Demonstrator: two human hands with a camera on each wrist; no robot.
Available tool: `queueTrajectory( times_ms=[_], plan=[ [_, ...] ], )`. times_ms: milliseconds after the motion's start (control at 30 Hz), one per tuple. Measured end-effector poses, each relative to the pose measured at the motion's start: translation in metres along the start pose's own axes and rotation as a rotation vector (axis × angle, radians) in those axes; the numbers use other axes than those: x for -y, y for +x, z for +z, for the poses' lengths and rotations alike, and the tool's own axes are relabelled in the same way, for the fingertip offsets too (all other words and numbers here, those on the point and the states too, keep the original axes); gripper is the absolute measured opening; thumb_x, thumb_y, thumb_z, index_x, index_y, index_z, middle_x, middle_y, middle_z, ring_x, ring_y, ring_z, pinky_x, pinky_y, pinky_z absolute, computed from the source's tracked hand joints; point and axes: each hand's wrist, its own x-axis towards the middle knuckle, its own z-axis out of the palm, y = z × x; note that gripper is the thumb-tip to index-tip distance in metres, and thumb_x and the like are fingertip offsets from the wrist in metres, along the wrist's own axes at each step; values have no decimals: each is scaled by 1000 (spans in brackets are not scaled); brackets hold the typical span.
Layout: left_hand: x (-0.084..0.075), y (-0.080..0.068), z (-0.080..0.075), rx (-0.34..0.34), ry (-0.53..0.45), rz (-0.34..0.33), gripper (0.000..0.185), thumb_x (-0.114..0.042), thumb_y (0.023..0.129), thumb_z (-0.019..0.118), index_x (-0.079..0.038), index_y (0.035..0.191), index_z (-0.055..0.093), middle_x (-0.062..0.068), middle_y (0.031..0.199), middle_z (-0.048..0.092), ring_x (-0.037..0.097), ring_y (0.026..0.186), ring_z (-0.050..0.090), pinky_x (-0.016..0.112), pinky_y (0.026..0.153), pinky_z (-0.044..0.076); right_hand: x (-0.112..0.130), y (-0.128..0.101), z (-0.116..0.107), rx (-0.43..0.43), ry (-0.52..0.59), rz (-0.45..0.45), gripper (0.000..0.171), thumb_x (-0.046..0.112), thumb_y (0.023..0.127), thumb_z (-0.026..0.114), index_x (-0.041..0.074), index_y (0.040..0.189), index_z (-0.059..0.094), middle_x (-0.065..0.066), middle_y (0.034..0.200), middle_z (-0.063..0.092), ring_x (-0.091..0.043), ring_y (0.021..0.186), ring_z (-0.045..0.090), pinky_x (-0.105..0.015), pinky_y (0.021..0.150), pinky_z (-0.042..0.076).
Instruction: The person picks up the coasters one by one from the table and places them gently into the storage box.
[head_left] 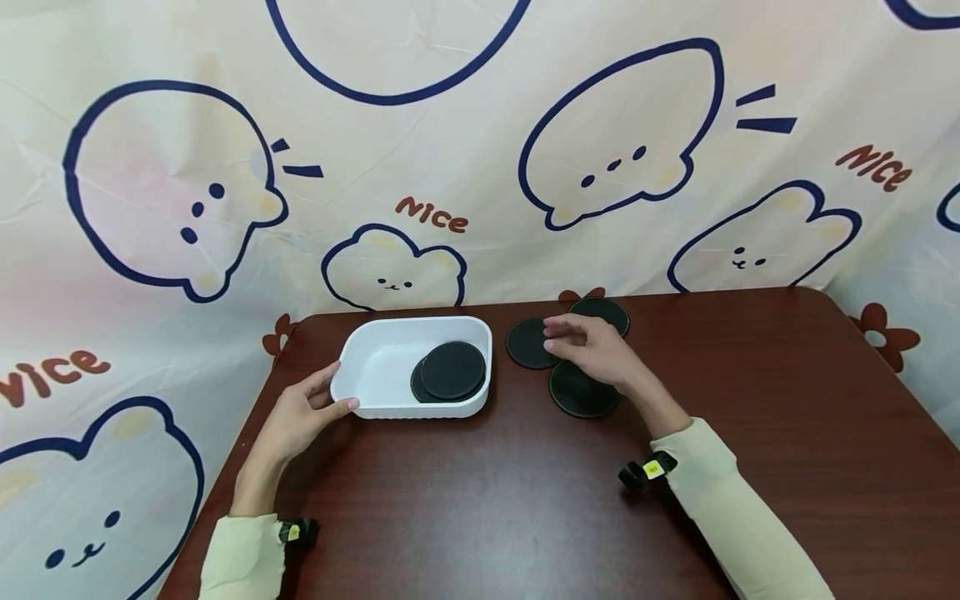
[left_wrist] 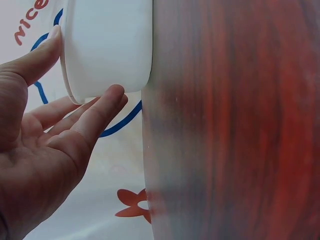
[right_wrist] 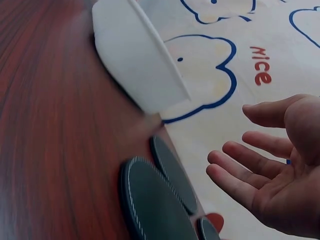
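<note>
Steadying a white tray [head_left: 375,358] with relaxed left hand [head_left: 303,412]
Right hand [head_left: 592,350], fingers loose, holding nothing, hovers over three black coasters [head_left: 581,392] just right of it

— Work surface?
— Dark reddish-brown bench [head_left: 465,517], wood-grained, rounded at the far right corner.
— And behind?
— Cream cloth backdrop [head_left: 480,167], creased, hung close behind the bench and draped past its left edge. Printed with navy-outlined bear faces [head_left: 172,192], orange-red "nice" lettering [head_left: 431,215], and small rust-coloured flowers [head_left: 885,335] near the bench's far edge.
</note>
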Motion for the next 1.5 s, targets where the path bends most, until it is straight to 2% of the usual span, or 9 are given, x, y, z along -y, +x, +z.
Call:
queueTrajectory(
  times_ms=[133, 367, 533, 700, 900, 1067, 1333, 1500],
  plan=[
    [1, 0, -1, 0, -1, 0, 90, -33, 99, 80, -8, 170, 29, 31, 166, 42, 46, 143, 58, 51, 106, 52, -9, -6, -11, 1, -9, 14, 50, 22, 108, 67, 3, 152, 58, -23, 147, 66, -36, 134, 67, -53, 112, 56],
    [0, 0, -1, -3, -3, 3, 90, -33, 99, 80, -8, 170, 30, 31, 166, 42, 46, 143, 57, 50, 107, 52, -25, -17, -29, 12, 43, 64, 55, 26, 109, 66, 0, 155, 54, -23, 149, 65, -38, 134, 67, -46, 109, 57],
    [-1, 0, -1, 0, 5, 1, 89, -32, 100, 80, -8, 170, 30, 31, 167, 41, 46, 143, 57, 50, 106, 52, -32, -27, -37, 0, -47, 73, 55, 30, 109, 65, 1, 155, 54, -21, 152, 63, -37, 138, 65, -52, 114, 54],
    [0, -1, -1, 2, 2, 5, 90, -35, 99, 80, -8, 170, 30, 31, 166, 42, 46, 143, 58, 50, 107, 52, -43, -35, -46, 20, -114, 50, 57, 29, 109, 66, 1, 157, 52, -21, 155, 61, -39, 143, 61, -54, 113, 54],
    [-1, -2, 0, 1, -8, 13, 90, -35, 99, 80, -8, 170, 31, 31, 166, 43, 45, 143, 58, 50, 107, 52, -55, -41, -55, 52, -244, 5, 65, 30, 107, 69, 3, 161, 47, -21, 162, 53, -42, 152, 50, -63, 120, 45],
    [-1, -2, 0, -3, -6, 10, 89, -33, 99, 80, -8, 170, 31, 31, 166, 42, 46, 143, 58, 50, 107, 52, -56, -41, -54, 105, -309, -38, 71, 34, 105, 71, 4, 163, 44, -22, 166, 47, -44, 156, 42, -68, 122, 40],
    [0, -2, 0, -4, -5, 4, 89, -33, 99, 80, -8, 170, 31, 31, 166, 43, 46, 142, 59, 50, 107, 52, -56, -37, -46, 151, -404, -65, 73, 34, 102, 75, 9, 164, 45, -23, 164, 49, -43, 152, 48, -66, 119, 44],
    [-1, -2, 0, -3, -8, 3, 89, -32, 99, 80, -9, 170, 31, 30, 165, 44, 45, 142, 59, 50, 107, 52, -54, -33, -41, 195, -436, -56, 77, 33, 100, 78, 9, 164, 45, -27, 168, 42, -47, 156, 41, -67, 120, 42]
  ],
)
